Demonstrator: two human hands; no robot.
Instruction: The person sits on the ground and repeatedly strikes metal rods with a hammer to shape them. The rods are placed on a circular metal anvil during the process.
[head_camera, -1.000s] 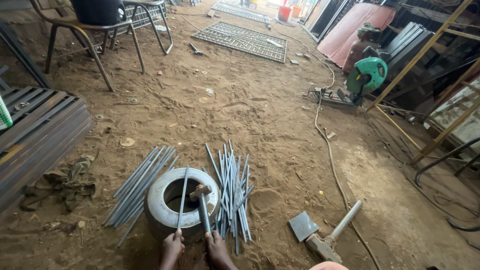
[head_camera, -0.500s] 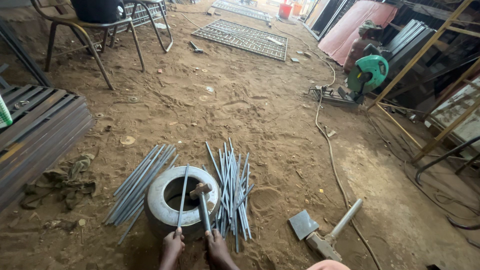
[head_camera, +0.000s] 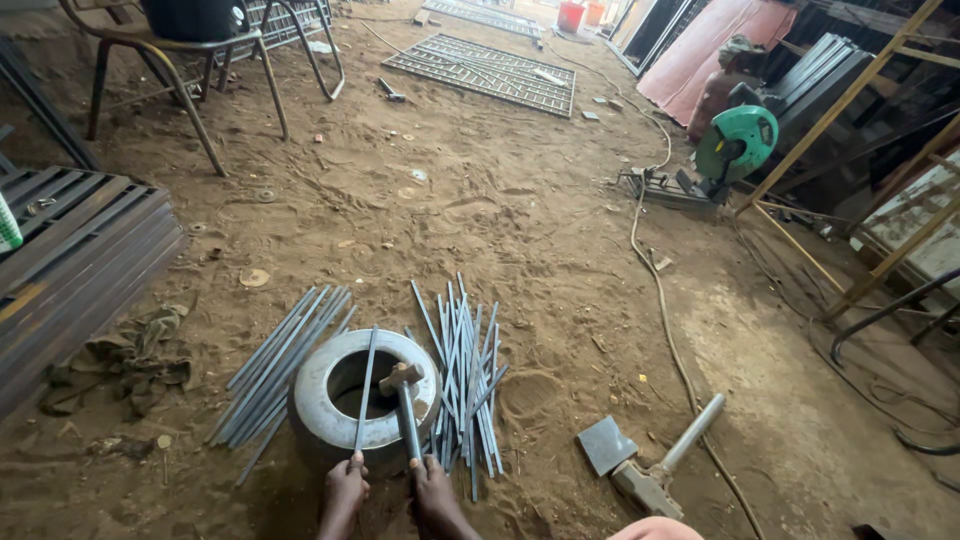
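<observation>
The left hand has its fingers curled tight around the near end of a thin grey metal rod. The rod runs away from the hand and lies across the top of a heavy metal ring that stands on the sandy floor, spanning the ring's hollow middle. The right hand is just beside the left, its fingers wrapped closed around the handle of a hammer. The hammer's head rests on the ring's top rim, just right of the rod, with the handle sloping back to the hand.

Both hands sit low at the near edge of the ring, wrists and forearms coming up from the bottom of the view, knuckles upward.

A bundle of straight rods lies on the floor to the left of the ring, touching its side. A looser pile of rods lies to the right, fanned out. Farther right on the sand lies a long-handled tool with a flat plate.
</observation>
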